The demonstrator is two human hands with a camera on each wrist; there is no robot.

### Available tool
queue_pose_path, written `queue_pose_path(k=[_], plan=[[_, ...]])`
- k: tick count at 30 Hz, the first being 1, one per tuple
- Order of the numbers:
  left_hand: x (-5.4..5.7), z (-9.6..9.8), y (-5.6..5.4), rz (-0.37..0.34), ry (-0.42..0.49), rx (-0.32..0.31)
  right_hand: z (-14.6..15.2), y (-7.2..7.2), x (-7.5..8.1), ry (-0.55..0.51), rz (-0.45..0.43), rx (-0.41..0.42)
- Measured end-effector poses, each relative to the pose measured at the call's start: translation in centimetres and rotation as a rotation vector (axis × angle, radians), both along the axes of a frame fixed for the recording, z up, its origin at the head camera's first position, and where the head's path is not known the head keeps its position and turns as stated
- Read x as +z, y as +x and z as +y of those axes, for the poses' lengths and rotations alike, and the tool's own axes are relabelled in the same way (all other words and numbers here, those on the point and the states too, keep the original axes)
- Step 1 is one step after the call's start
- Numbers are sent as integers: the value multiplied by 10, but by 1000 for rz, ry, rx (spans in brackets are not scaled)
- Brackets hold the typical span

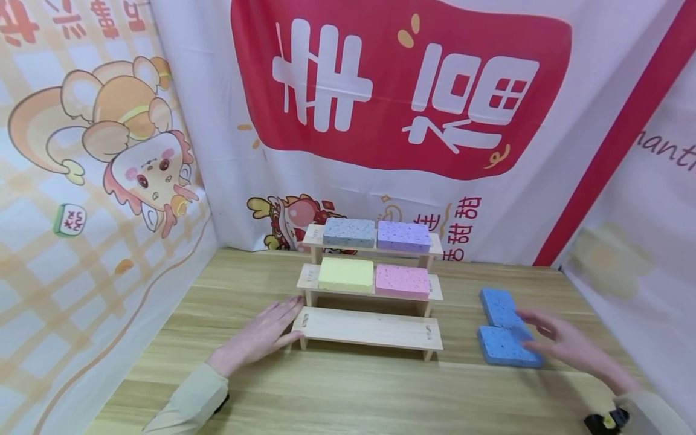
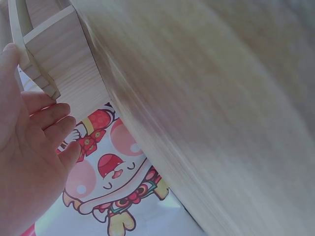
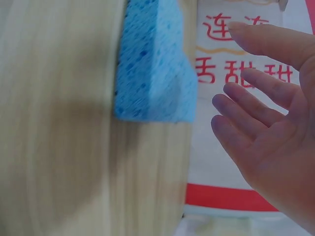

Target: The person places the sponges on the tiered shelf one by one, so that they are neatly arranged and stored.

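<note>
A three-step wooden rack (image 1: pixel 370 327) stands on the table. My left hand (image 1: pixel 266 329) rests at the left end of its lowest step, thumb at the front corner and mostly straight fingers toward the back corner. In the left wrist view those fingertips (image 2: pixel 61 109) meet the board's corner. To the right of the rack lie two blue sponges, one farther back (image 1: pixel 497 305) and one nearer (image 1: pixel 502 347). Over their right side hovers my right hand (image 1: pixel 565 344), fingers spread and slightly bent. The right wrist view shows a gap between those fingers and a blue sponge (image 3: pixel 147 64).
Grey (image 1: pixel 349 233) and purple (image 1: pixel 403 236) sponges sit on the top step. The middle step carries a yellow sponge (image 1: pixel 345 275) and a pink sponge (image 1: pixel 402 281). Printed cloths (image 1: pixel 196 72) hang behind and on both sides of the wood-grain table (image 1: pixel 348 399).
</note>
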State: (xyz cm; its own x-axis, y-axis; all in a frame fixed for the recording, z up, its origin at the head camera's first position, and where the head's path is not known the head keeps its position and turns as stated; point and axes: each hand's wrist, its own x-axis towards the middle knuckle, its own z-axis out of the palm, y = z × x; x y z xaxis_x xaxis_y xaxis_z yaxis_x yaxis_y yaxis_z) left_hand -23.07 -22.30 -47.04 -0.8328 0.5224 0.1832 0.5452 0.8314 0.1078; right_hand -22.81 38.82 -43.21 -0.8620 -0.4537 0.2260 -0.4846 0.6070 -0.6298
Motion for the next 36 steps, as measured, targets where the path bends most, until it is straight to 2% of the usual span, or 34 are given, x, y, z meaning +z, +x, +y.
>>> queue_pose_path(k=[5, 12, 16, 20, 23, 31, 36], plan=[[0, 0, 0, -10, 1, 4, 12, 1, -11, -3, -44, -27], [1, 1, -1, -19, 1, 1, 24, 2, -25, 23, -44, -63], [1, 1, -1, -28, -1, 5, 27, 2, -31, 42, -108, -95], [1, 1, -1, -27, -7, 8, 28, 2, -33, 47, -217, -113], [1, 1, -1, -27, -8, 9, 28, 2, -33, 44, -260, -124], [2, 2, 0, -35, -5, 8, 27, 3, -32, 46, -299, -129], [3, 2, 0, -35, -6, 10, 25, 4, -31, 79, -282, -146]])
